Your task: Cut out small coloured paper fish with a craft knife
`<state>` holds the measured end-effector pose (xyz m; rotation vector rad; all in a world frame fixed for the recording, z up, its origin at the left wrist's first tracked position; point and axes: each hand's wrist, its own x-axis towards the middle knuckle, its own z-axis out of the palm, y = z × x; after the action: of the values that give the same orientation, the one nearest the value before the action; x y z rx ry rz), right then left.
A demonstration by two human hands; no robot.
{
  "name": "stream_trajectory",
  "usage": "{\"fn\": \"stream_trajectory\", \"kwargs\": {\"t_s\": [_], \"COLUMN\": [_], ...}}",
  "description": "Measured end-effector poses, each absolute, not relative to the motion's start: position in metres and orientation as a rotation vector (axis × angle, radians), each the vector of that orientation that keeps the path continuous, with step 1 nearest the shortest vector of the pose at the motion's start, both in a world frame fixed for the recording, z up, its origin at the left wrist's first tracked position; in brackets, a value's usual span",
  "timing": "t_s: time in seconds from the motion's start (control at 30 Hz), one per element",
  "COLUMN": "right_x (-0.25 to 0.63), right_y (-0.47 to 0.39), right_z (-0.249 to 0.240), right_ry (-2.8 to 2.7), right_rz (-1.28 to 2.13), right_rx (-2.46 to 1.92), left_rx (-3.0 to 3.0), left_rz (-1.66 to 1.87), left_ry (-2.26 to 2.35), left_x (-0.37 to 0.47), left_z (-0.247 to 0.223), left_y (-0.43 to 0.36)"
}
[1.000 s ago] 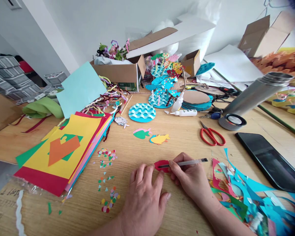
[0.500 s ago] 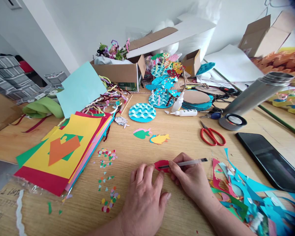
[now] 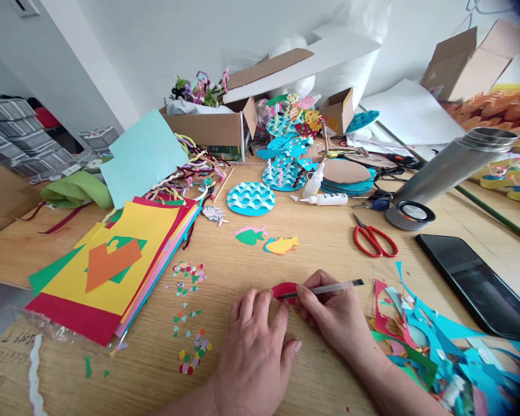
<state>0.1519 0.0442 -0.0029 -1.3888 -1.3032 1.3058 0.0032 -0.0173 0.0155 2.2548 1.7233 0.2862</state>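
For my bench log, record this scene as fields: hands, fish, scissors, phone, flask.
Left hand: spread flat, fingertips at the edge of the red paper
Right hand: pen in its grip, tip at the red paper
Fish: green fish and yellow fish, beyond the hands
Scissors: red-handled, on the table
Phone: screen dark
Flask: lid off, beside it

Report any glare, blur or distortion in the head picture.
Head view: light soft and diffuse; translucent plastic looks washed out at the back; dark blur covers the upper right corner; wide-angle stretch probably exaggerates the silver flask's lean; the right hand and pen look fairly sharp.
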Motion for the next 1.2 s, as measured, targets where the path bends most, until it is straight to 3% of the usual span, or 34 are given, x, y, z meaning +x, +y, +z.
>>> {"fn": "stream_trajectory", "kwargs": {"t_s": [0.63,1.2], "right_x": [0.1574,0.1520], "right_y": [0.0410,0.0443], "right_z": [0.0002,-0.0045], "right_ry": [-1.179,-1.254], "right_rz": [1.138,1.248], "right_rx": [-1.373,-1.379], "left_rx": [2.204,2.216], "left_rz": [0.303,0.191], "left_ry": [1.721,1.725], "left_x": [0.0026,0.0029], "left_z": [0.0165,0.0176], "left_y": [-0.0181,-0.0172]}}
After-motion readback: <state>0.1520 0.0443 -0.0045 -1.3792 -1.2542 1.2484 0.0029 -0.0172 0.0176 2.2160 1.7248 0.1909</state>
